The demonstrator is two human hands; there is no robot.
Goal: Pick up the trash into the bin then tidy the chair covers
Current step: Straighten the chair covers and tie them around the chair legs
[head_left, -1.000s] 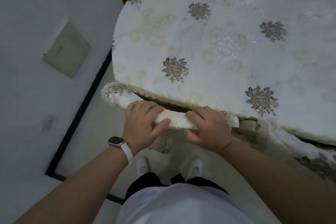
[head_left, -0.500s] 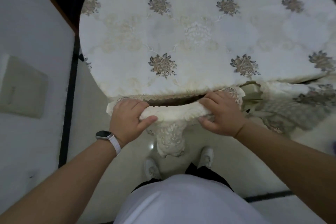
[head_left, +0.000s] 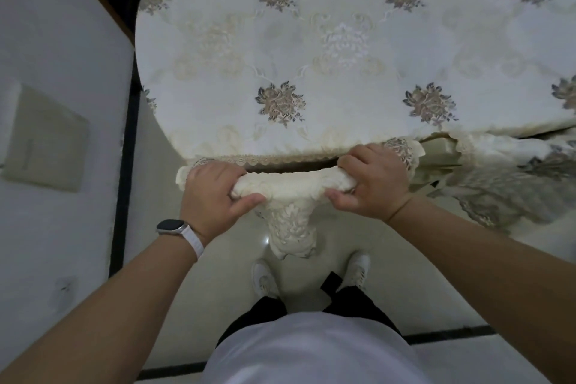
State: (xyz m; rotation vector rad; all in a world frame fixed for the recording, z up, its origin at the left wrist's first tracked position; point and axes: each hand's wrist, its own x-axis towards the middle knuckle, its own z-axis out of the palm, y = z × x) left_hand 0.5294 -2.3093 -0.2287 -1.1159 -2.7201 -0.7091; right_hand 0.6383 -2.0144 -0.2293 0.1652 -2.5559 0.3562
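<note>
A cream lace chair cover (head_left: 290,185) lies over the top rail of a chair pushed in at the round table's near edge. My left hand (head_left: 212,196) grips the cover's left end, thumb underneath and fingers curled over the top. My right hand (head_left: 372,182) grips the right end the same way. A lacy flap of the cover hangs down between my hands. The chair itself is hidden under the cloth and the table.
The round table carries a cream tablecloth (head_left: 343,50) with brown flower motifs. A second covered chair (head_left: 505,174) stands to the right. A white wall (head_left: 56,103) with a beige plate is close on the left. My feet stand on the tiled floor (head_left: 218,290).
The view has swung so the table and chair sit squarely in front of me. Both hands kept their grip and now sit wider apart, at the cover's ends.
</note>
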